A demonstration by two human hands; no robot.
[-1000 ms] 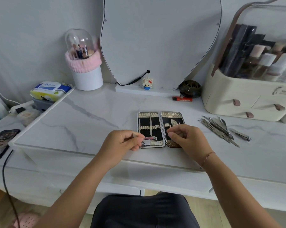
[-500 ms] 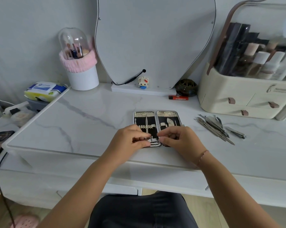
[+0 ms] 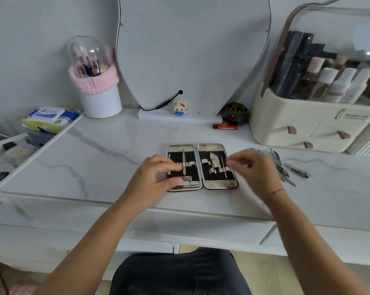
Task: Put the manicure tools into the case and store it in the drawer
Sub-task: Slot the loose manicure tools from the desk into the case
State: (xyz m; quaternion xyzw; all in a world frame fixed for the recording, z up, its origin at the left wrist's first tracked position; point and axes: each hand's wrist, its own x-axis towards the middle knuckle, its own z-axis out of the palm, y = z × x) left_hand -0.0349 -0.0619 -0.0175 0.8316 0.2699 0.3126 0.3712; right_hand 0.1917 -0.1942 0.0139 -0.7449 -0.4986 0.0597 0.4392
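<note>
Head view, looking down past both forearms. Open silver metal case with black lining lying flat on white marble-patterned tabletop, directly under and between the hands, both halves face up. Left hand laid across the case's left half, fingers fairly straight and resting on it, thumb beside a small silver nail clipper seated at the near end; holding nothing. Right hand hovering over the case's outer right edge, motion-blurred, fingers loosely curled with thumb and forefinger close together; cannot tell if pinching anything. Loose heap of slim silver manicure tools just beyond the right hand's knuckles, not yet packed.

Judged risks from here: dragging several tools at once by grabbing blind into the tangled heap, scattering them or pricking a fingertip on a pointed end. Also sliding the light case across the smooth top by easing off the left palm while pushing a tool under a tight loop. Later, jamming the hinge or spilling pieces on the way to the drawer by closing over a half-tucked tool.

Against half a second ago: hands then nearly touching over the case's near end, fingertips gathered at the clipper slot; now spread apart, right hand swung outward toward the heap, right half uncovered, left hand remaining on its half.
</note>
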